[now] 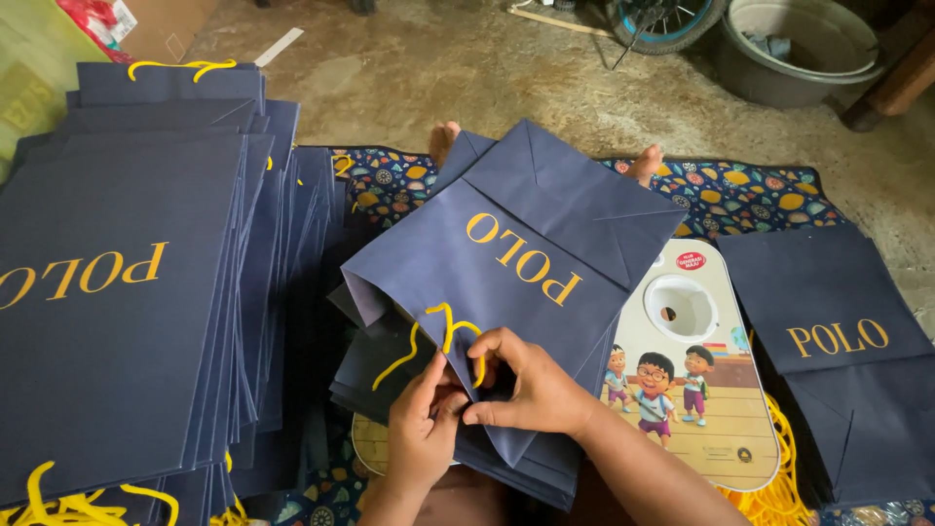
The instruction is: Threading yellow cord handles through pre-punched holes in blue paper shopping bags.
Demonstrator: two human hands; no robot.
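Paper bag: a navy bag (516,263) with gold lettering lies flat in the middle of the view, its folded bottom pointing to 12 o'clock and its open mouth toward the person at 6 o'clock.
Cord: a yellow cord (443,336) loops up from the bag's mouth edge, arching between the two hands.
Left hand: the left hand (424,429), at about 7 o'clock from the bag's centre, pinches the mouth edge of the bag, fingertips closed on the paper by the cord.
Right hand: the right hand (531,385), at 6 o'clock, is curled with thumb and fingers gripping the cord end and the bag's rim.
Step in hand: by the look of it, the cord handle is being fitted to the bag's mouth.
Next move calls for: likely a fine pinch to seat the cord end, with the rim held steady.
Stack: finished bags (127,292) with yellow handles are piled at 9 o'clock.
Other bags: more flat bags (838,341) lie at 3 o'clock, loose yellow cords (779,492) beside them at 4 o'clock.
Board: a cartoon-printed board (701,390) lies under the bag.
Mat: a patterned mat (760,195) covers the floor.
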